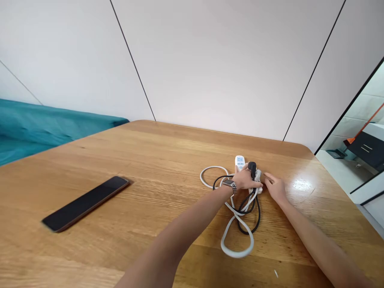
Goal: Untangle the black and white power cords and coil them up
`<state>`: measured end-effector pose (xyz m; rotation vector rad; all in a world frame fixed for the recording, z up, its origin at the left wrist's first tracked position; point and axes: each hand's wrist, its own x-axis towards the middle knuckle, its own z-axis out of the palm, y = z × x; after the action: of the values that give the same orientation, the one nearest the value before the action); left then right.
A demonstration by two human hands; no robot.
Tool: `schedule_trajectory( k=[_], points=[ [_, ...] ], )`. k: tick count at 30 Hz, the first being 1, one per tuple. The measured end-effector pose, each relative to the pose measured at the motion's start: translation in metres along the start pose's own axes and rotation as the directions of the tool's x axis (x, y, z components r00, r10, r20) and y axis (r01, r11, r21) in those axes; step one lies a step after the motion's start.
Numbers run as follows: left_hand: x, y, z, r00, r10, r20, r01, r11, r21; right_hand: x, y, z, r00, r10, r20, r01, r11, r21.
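A white power strip (240,162) lies on the wooden table (156,160), partly covered by my hands. My left hand (245,179), with a metal watch on the wrist, is closed around a black plug (252,168) sitting at the strip. My right hand (274,186) rests beside the strip's right side with fingers stretched toward it. A white cable (232,232) and a black cable (253,224) loop on the table in front of the strip.
A dark phone (85,203) lies face up on the left of the table. A teal cushion (45,128) sits beyond the table's left edge. White wall panels stand behind. A doorway at the right shows a tiled room.
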<state>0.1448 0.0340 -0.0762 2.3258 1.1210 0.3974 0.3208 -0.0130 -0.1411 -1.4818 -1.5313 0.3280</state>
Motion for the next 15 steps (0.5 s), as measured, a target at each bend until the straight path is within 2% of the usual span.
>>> schedule_trajectory(
  k=[2,5,7,9,12,15],
  points=[
    [-0.003,-0.001,-0.001,0.999,-0.002,0.037,0.0,0.999,0.053,-0.018,0.002,-0.017,0.999,0.015,-0.041,-0.016,1.0,-0.025],
    [-0.004,-0.002,-0.003,0.99,0.017,0.138,-0.032,0.993,0.112,-0.042,0.003,-0.037,0.997,-0.066,-0.046,0.062,0.994,-0.09],
    [-0.003,-0.005,-0.004,0.984,0.043,0.174,-0.063,0.991,0.116,-0.051,0.0,-0.041,0.99,-0.141,-0.016,0.138,0.982,-0.129],
    [-0.003,-0.013,-0.007,0.986,0.07,0.151,-0.087,0.991,0.106,-0.055,-0.003,-0.041,0.982,-0.184,0.037,0.188,0.971,-0.146],
    [-0.002,-0.038,-0.018,0.991,0.094,0.096,-0.102,0.991,0.082,-0.055,-0.007,-0.038,0.974,-0.197,0.114,0.213,0.963,-0.162],
    [-0.002,-0.075,-0.042,0.992,0.099,0.073,-0.107,0.986,0.126,-0.052,-0.009,-0.038,0.975,-0.146,0.167,0.173,0.972,-0.159]
  ],
)
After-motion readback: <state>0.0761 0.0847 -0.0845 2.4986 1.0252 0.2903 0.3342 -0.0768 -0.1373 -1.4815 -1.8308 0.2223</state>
